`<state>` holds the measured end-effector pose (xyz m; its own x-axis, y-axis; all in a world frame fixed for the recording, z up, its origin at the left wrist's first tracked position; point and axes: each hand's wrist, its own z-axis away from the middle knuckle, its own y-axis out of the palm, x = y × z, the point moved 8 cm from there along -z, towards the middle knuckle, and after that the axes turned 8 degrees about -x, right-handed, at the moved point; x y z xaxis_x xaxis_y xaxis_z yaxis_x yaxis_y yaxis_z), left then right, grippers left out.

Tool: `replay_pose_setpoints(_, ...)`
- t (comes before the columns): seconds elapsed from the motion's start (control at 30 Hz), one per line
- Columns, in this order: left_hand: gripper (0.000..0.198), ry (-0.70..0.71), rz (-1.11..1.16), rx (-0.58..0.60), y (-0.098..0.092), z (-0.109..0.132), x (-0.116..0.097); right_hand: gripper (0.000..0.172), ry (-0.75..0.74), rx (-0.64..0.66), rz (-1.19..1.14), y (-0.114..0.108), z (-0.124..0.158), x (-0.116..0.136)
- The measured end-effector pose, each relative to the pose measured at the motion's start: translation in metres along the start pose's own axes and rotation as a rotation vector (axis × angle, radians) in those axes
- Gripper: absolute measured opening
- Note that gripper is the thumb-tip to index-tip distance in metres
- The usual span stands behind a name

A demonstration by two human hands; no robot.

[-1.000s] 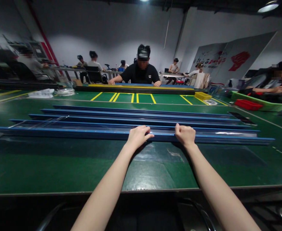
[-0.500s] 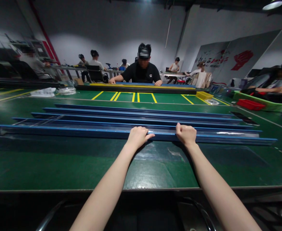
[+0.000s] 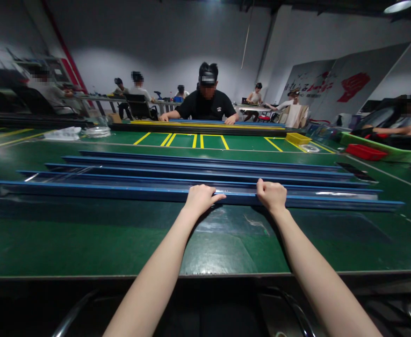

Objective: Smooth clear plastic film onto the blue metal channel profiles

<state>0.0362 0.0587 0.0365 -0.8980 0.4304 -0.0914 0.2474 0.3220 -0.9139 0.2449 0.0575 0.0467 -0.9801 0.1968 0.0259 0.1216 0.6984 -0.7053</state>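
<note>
The nearest long blue rail (image 3: 121, 191) lies crosswise on the green table, shiny clear film about it. My left hand (image 3: 201, 199) is closed over its top edge near the middle, fingers bent to the far side and thumb pointing right. A little to the right, my right hand (image 3: 272, 195) grips the same rail in a fist, its fingertips hidden. Behind this one lie several more blue rails (image 3: 205, 162), roughly parallel, with strips of clear film across their left ends.
Clear plastic film (image 3: 222, 255) covers part of the green table (image 3: 86, 248) before me. A dark phone-like slab (image 3: 357, 173) lies right of the rails. Farther right are a red tray (image 3: 365, 152) and a green bin (image 3: 398, 149). A co-worker (image 3: 208, 103) handles long rails opposite.
Both my hands keep their hold on the nearest rail, which has barely shifted. The co-worker opposite has leaned very slightly.
</note>
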Motion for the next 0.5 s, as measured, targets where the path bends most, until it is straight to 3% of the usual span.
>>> replay_pose_setpoints(0.5, 0.055, 0.001, -0.002, -0.029, 0.0006, -0.0010, 0.0011, 0.049, 0.002, -0.010, -0.014, -0.0031, -0.0005, 0.0004)
